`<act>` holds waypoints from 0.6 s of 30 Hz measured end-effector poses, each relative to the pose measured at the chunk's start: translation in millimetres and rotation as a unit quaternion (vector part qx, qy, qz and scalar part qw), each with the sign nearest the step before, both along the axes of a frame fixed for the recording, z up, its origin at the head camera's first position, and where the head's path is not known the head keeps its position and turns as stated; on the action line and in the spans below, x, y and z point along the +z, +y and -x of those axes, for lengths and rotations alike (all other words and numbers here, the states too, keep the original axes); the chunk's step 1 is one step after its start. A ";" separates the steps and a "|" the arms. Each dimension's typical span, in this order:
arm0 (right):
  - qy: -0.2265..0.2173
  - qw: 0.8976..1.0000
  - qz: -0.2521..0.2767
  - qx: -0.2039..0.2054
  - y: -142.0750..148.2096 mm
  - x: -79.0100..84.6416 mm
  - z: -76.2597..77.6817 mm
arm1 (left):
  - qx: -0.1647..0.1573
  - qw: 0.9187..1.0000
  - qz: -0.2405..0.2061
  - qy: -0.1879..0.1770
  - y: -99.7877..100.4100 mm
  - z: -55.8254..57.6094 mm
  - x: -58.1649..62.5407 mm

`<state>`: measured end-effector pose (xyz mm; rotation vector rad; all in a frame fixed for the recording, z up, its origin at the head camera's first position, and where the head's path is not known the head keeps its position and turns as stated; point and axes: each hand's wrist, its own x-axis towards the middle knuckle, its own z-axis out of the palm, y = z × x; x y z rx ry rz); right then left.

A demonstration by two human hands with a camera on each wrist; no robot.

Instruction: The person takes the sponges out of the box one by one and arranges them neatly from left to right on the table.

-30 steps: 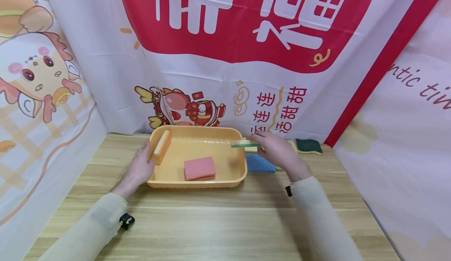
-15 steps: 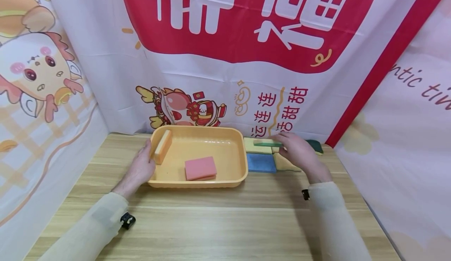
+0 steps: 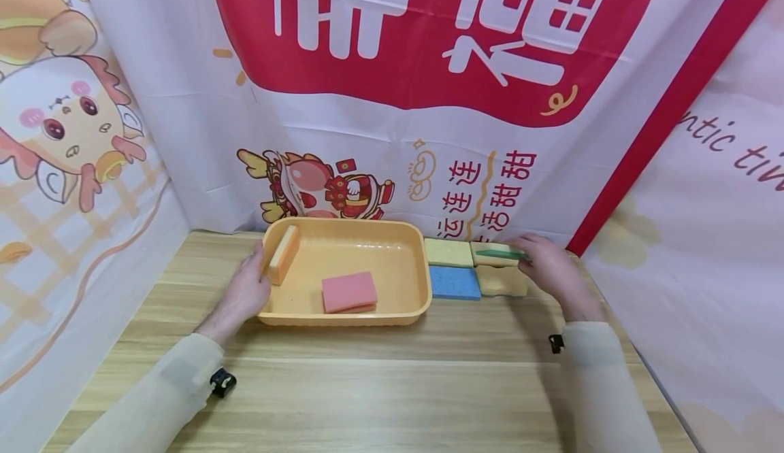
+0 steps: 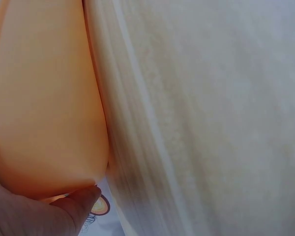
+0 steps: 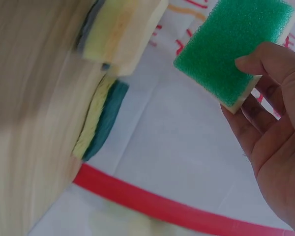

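Green sponge (image 5: 228, 49) moved right, farther from the tray's edge (image 3: 427, 276).

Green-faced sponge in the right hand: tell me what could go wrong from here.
The right hand pinches the green-faced sponge by one end, so it might tilt or slip. Lowered carelessly, it could knock the dark-green-topped sponge nearby. The left hand holds the yellow tray; a jolt might topple the orange sponge standing on edge inside.
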<state>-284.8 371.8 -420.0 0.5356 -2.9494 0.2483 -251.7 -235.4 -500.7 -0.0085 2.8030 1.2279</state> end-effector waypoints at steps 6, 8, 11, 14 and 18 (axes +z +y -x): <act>0.003 1.000 -0.001 -0.015 23.8 -4.8 -1.0 | 0.001 1.000 -0.002 -0.002 0.8 -0.9 0.9; 0.011 1.000 0.005 -0.012 32.1 -7.0 -1.8 | 0.001 1.000 -0.005 -0.003 1.1 -1.3 1.5; 0.020 1.000 0.014 -0.010 43.4 -10.8 -3.1 | 0.002 1.000 -0.008 -0.006 1.6 -1.5 2.2; 0.015 1.000 0.017 -0.020 52.2 -14.6 -2.8 | 0.004 1.000 -0.008 -0.007 1.4 -1.1 1.5; 0.005 0.999 0.019 -0.032 62.7 -20.0 -1.7 | 0.001 1.000 -0.005 -0.001 1.0 -0.5 0.4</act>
